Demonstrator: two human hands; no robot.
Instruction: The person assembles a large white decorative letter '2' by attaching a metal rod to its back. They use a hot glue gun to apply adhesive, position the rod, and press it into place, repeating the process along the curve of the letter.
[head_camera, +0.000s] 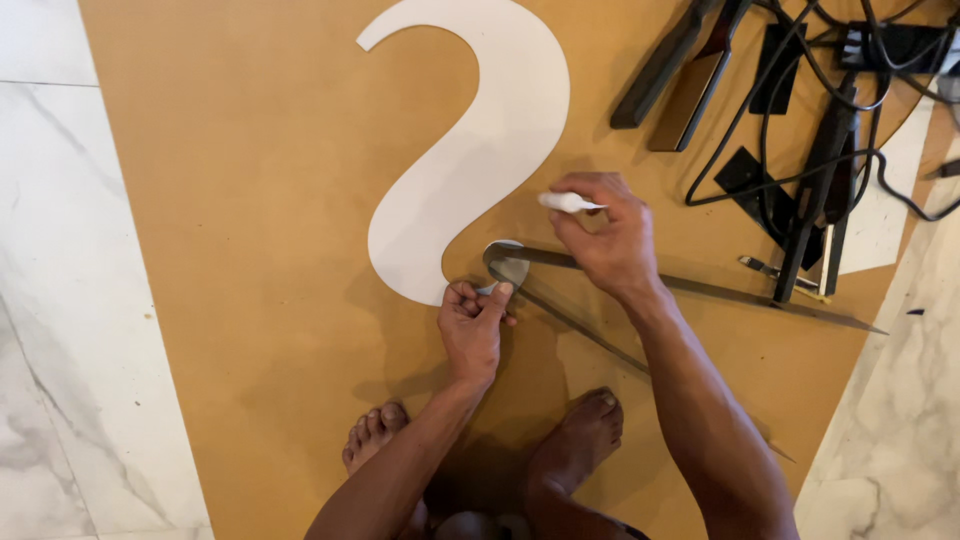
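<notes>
A white S-shaped curved template lies flat on a large brown board on the floor. My left hand presses down on the template's lower end with closed fingers. My right hand is closed around a white marker or chalk stick, held at the template's inner edge. Under my right hand lies a large metal divider with its round hinge by my left fingers and its two long legs pointing right.
Several black clamps or tools with tangled black cables lie on the board's upper right. White marble floor borders the board on both sides. My bare feet stand on the board below my hands.
</notes>
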